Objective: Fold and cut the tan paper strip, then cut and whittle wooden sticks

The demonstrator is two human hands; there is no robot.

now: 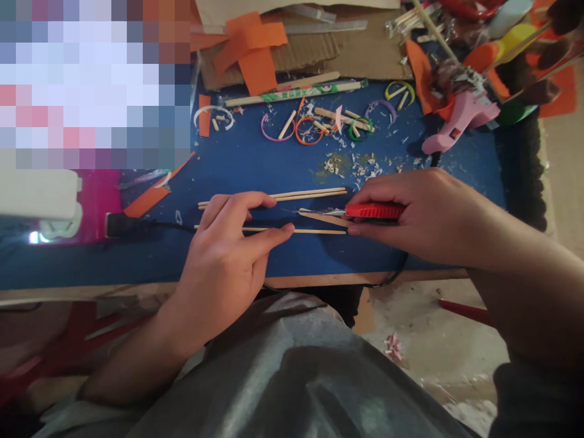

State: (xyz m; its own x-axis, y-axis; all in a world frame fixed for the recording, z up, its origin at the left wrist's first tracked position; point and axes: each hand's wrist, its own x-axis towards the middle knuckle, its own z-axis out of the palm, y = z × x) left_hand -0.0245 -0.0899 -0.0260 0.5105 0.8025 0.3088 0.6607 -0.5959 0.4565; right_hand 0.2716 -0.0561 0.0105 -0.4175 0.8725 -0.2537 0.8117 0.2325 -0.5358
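Observation:
My right hand [401, 210] is closed round a red utility knife [375, 210], its blade pointing left. The same hand pinches a flat wooden craft stick [325, 218] just below the blade. My left hand [232, 240] has its thumb and fingers apart. Its index finger reaches a pair of thin wooden sticks [312, 194] lying side by side, while the thumb rests at a single thin stick [319, 232] nearer the table edge. Parts of these sticks are hidden beneath the left hand.
Coloured rings [310, 131], wood pieces and white shavings [351, 165] lie beyond my hands on the blue tabletop [274, 164]. A pink glue gun [456, 125] stands at the right. Orange paper [258, 55] and cardboard [365, 58] are at the back. A black cable [173, 225] runs under my left hand.

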